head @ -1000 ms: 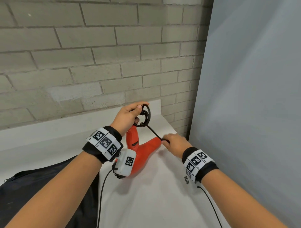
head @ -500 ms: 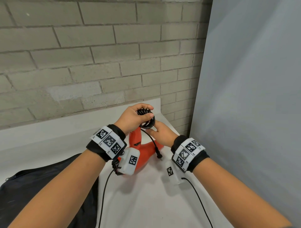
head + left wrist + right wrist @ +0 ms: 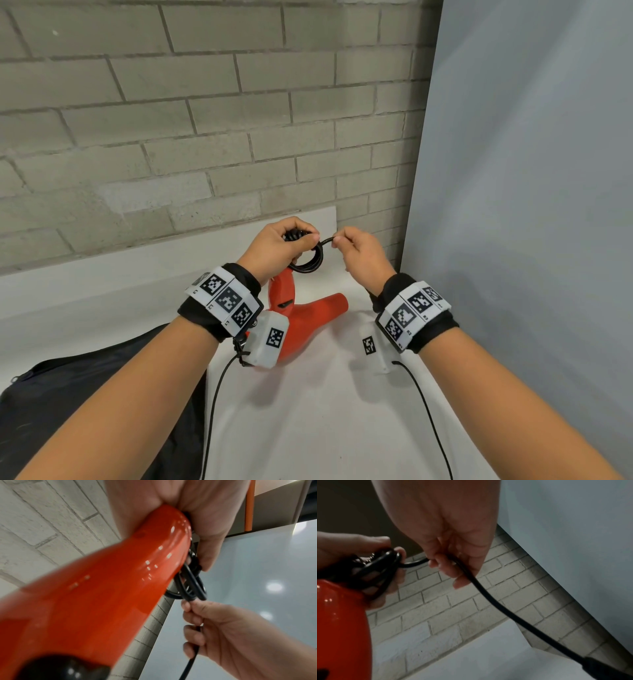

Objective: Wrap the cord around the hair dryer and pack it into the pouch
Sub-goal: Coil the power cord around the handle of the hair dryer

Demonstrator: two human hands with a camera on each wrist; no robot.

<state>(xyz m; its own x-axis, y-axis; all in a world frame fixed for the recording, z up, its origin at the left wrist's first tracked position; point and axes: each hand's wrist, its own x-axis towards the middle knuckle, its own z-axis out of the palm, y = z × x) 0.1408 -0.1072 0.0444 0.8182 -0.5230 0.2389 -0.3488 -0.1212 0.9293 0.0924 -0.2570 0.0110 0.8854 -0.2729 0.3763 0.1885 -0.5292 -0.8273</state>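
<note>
1. Left hand [image 3: 278, 247] is clamped round the top of the hair dryer [image 3: 310, 317] handle & pins the coiled loops of cord [image 3: 310, 263] against it w/ thumb and fingers.
2. Right hand [image 3: 363, 255] is just beside it, thumb & forefinger pinched on the free run of cord; rest of that run slips down through my curled fingers toward the plug end (right wrist view).
3. Risk, as I judge it: loops are bunched at the handle tip, not spread along it. If my left thumb eases, the coil could spring off the end & unravel.
4. Risk 2: pulling the free run too tight w/ the right could drag a loop out from under my left fingers; too slack & the next turn sits loose.
5. Risk 3: the plug end hangs low & heavy-looking; it may swing & knock the desk [image 3: 308, 428] or snag while I bring it round.
6. Dryer: glossy orange-red plastic, handle up in my grip, nozzle angled down-right, body near the desk. Can't tell if it touches the desk; my wrist gear hides that.
7. Cord: black, smooth, fairly stiff; holds round loops, several turns stacked.
8. Pouch [image 3: 85, 411]: black fabric, lying slack at the desk's left edge, near my left forearm. Can't tell if its mouth is open. Packing not yet begun.
</note>
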